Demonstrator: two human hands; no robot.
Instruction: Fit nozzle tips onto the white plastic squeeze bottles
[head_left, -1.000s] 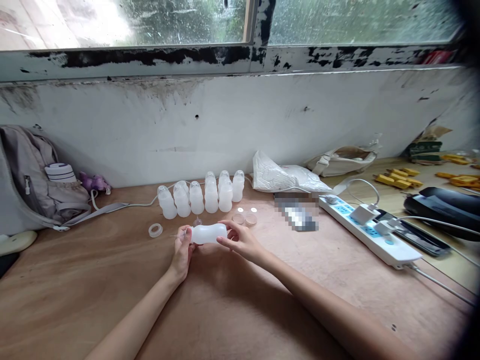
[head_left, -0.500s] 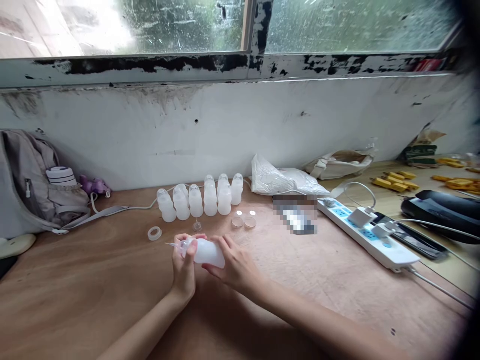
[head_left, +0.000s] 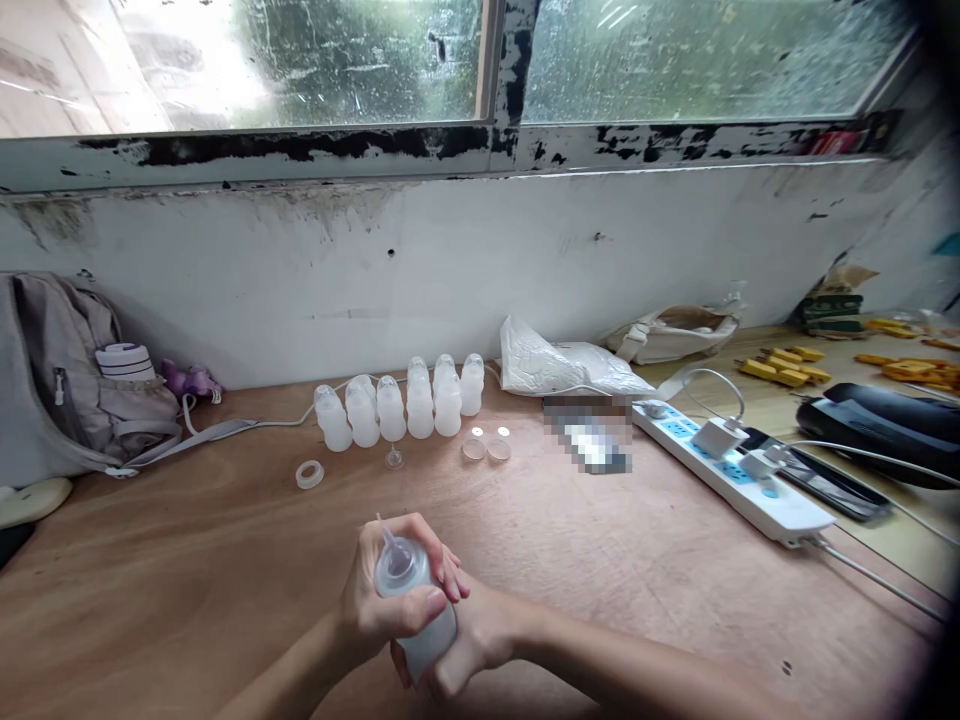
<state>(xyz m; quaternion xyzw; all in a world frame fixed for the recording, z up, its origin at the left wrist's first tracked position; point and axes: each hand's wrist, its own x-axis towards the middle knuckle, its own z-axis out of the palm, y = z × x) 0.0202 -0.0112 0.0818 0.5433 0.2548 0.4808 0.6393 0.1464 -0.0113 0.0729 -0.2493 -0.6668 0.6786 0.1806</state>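
Note:
A translucent white baby bottle [head_left: 433,638] is tilted between my hands near the front of the table, its top end pointing up and away. A clear nipple [head_left: 397,558] with a thin, long tip sits at that end. My left hand [head_left: 379,590] wraps around the upper part, thumb across the front and fingers over the far side. Around the lower part my right hand [head_left: 480,630] is closed, its fingers partly hidden behind the bottle. Beyond them lie a white ring [head_left: 309,474] and a small clear nipple [head_left: 394,457].
Several similar bottles [head_left: 391,410] stand in rows near the wall. Clear discs [head_left: 473,450] lie right of them. Farther right are a white plastic bag [head_left: 532,360] and a power strip [head_left: 735,470] with cables. A grey backpack [head_left: 60,370] leans at the left.
Both hands have brought the bottle down and closer to me. It has turned from lying nearly sideways to pointing up and away, and my right hand has moved underneath.

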